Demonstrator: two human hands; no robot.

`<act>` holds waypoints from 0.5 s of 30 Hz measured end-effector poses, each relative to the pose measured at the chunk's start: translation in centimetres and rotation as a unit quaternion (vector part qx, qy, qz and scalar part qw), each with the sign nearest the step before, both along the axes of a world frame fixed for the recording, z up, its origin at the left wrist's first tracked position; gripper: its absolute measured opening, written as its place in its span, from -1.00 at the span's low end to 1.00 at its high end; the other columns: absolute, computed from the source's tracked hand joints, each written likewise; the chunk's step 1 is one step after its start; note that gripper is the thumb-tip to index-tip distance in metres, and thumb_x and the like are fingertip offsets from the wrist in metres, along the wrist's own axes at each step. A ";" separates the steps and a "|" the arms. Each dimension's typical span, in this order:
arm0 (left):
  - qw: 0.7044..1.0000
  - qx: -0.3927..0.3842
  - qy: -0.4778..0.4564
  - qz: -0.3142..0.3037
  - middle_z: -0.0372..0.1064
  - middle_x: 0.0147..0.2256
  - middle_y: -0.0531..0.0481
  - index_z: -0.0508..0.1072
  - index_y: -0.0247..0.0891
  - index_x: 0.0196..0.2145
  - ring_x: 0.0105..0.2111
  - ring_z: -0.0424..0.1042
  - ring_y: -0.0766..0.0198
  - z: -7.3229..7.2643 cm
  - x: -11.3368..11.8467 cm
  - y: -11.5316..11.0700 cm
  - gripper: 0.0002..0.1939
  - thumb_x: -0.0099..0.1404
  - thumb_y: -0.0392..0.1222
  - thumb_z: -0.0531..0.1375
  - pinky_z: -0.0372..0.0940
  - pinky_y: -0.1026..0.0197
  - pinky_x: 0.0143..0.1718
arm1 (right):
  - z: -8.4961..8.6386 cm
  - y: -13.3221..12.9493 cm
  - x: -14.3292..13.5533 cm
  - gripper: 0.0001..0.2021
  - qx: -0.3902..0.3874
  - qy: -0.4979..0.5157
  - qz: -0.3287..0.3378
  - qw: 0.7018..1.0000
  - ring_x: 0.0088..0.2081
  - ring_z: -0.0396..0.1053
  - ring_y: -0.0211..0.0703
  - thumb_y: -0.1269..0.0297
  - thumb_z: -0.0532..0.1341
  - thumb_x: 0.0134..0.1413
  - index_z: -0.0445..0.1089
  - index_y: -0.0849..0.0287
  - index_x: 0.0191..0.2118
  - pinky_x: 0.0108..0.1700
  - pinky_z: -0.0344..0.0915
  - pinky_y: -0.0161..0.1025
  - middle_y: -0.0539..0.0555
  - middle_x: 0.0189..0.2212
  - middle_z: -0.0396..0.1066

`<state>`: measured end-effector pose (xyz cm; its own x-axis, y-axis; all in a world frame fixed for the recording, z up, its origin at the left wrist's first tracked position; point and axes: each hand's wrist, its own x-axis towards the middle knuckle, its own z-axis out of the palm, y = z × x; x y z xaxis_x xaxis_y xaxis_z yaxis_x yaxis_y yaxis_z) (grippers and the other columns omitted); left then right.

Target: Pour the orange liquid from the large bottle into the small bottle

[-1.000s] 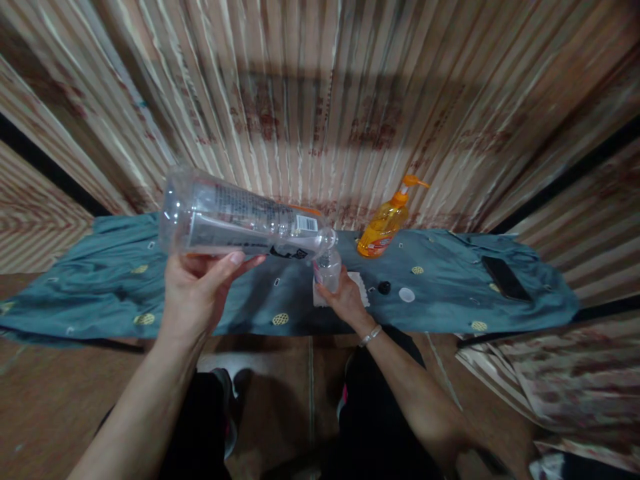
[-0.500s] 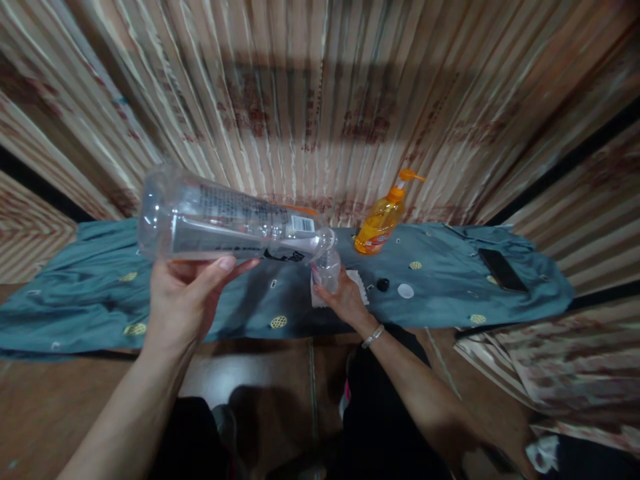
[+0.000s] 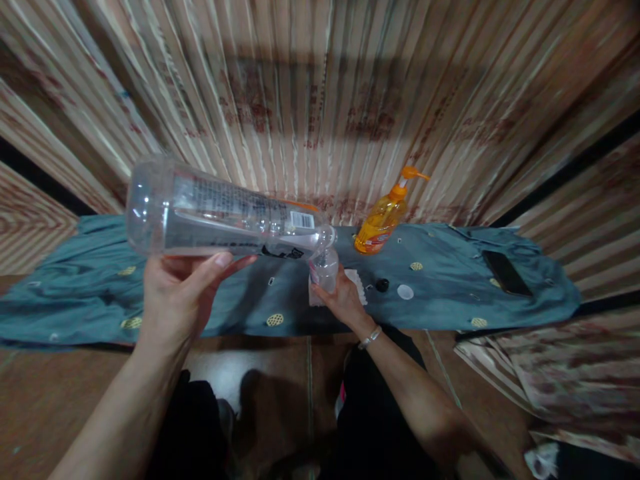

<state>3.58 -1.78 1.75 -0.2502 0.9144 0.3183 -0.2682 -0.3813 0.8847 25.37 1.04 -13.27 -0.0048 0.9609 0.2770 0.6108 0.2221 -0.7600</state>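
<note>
My left hand [image 3: 183, 293] grips a large clear plastic bottle [image 3: 220, 217] from below. The bottle lies almost level, its neck pointing right and slightly down, with printed text and a barcode on its label. At its mouth stands a small clear bottle [image 3: 327, 265], and the two openings meet or nearly meet; I cannot tell if they touch. My right hand [image 3: 345, 300] is closed around the small bottle, over a white cloth or tissue [image 3: 357, 283]. Whether liquid passes between the bottles cannot be made out.
An orange pump bottle [image 3: 381, 223] of yellow liquid stands behind, to the right. A black cap [image 3: 383, 285], a white round lid [image 3: 405, 292] and a dark phone [image 3: 507, 273] lie on the teal cloth [image 3: 435, 307]. A striped curtain [image 3: 310, 100] hangs behind.
The large bottle's base has moved slightly left and up, with my left hand shifting a little left. My right hand still holds the small bottle at its mouth.
</note>
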 end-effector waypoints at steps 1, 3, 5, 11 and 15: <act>1.000 0.001 0.004 0.002 0.52 -0.40 -0.03 0.51 -0.29 -0.52 -0.32 0.52 0.16 0.0 0.0 0.0 -0.84 -0.13 -0.34 0.39 0.53 -0.08 -0.27 | 0.0 0.0 0.0 -0.38 0.001 0.002 -0.001 1.000 0.00 0.40 0.06 0.20 0.28 -0.01 0.11 0.26 0.15 0.01 0.34 -0.03 0.24 -0.04 0.42; 1.000 0.007 0.009 0.001 0.54 -0.37 -0.06 0.51 -0.29 -0.53 -0.30 0.53 0.15 0.1 0.0 0.0 -0.86 -0.11 -0.34 0.38 0.53 -0.06 -0.26 | -0.1 0.0 0.0 -0.39 0.008 0.007 -0.002 1.000 -0.01 0.41 0.06 0.21 0.28 -0.02 0.12 0.24 0.14 0.00 0.35 -0.03 0.23 -0.04 0.42; 1.000 0.015 0.013 -0.001 0.54 -0.34 -0.08 0.50 -0.29 -0.54 -0.28 0.54 0.14 0.0 -0.1 0.0 -0.88 -0.10 -0.35 0.37 0.53 -0.03 -0.27 | -0.1 0.0 0.0 -0.40 0.015 0.010 -0.006 1.000 -0.01 0.41 0.07 0.21 0.28 -0.02 0.13 0.23 0.13 0.00 0.36 -0.02 0.23 -0.05 0.42; 0.999 0.032 0.021 0.016 0.53 -0.41 -0.06 0.53 -0.29 -0.49 -0.32 0.54 0.14 -0.2 -0.3 0.4 -0.86 -0.10 -0.37 0.36 0.53 -0.03 -0.28 | 0.1 0.1 -0.1 -0.41 0.001 0.001 -0.015 1.000 -0.03 0.41 0.08 0.20 0.28 -0.03 0.14 0.28 0.11 0.00 0.36 -0.01 0.27 -0.06 0.42; 0.999 0.041 0.028 0.017 0.53 -0.43 -0.07 0.51 -0.30 -0.52 -0.34 0.54 0.16 -0.1 -0.3 0.5 -0.87 -0.11 -0.37 0.36 0.53 -0.02 -0.28 | 0.0 0.2 -0.2 -0.42 -0.001 0.004 -0.018 1.000 -0.07 0.43 0.06 0.20 0.28 -0.03 0.14 0.24 0.10 -0.04 0.37 -0.04 0.23 -0.09 0.44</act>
<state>3.32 -1.26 1.64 -0.2616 0.8757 0.4060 -0.2052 -0.4614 0.8631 25.20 1.24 -13.23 0.0324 0.9608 0.2752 0.6125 0.1985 -0.7652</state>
